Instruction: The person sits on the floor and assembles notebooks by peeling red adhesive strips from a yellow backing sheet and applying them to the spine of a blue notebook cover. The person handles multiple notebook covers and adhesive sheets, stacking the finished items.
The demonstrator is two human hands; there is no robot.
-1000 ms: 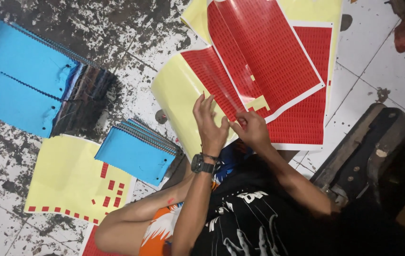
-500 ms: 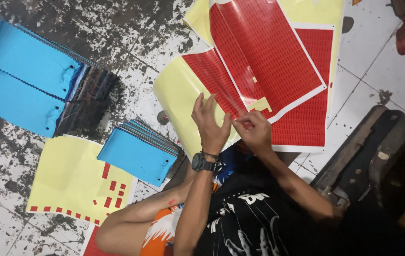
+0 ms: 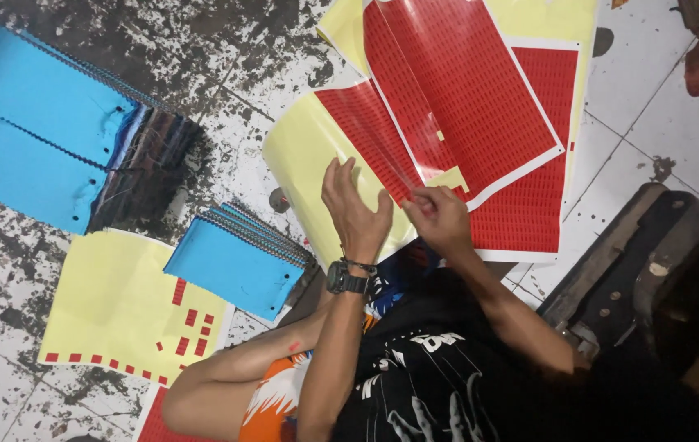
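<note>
Sticker sheet [image 3: 456, 106], red on yellow backing, lying on floor [image 3: 235, 74] just above both hands. Left hand [image 3: 355, 209] open, fingers spread, resting on sheet's lower edge. Right hand [image 3: 439, 217] pinched shut on a red strip [image 3: 398, 176] at that same edge, just beside left. Blue swatch stack [image 3: 235, 266] lower left, apart.

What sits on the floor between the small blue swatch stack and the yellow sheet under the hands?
In the head view, a small round grey disc lies between the small blue swatch stack and the yellow sheet.
</note>
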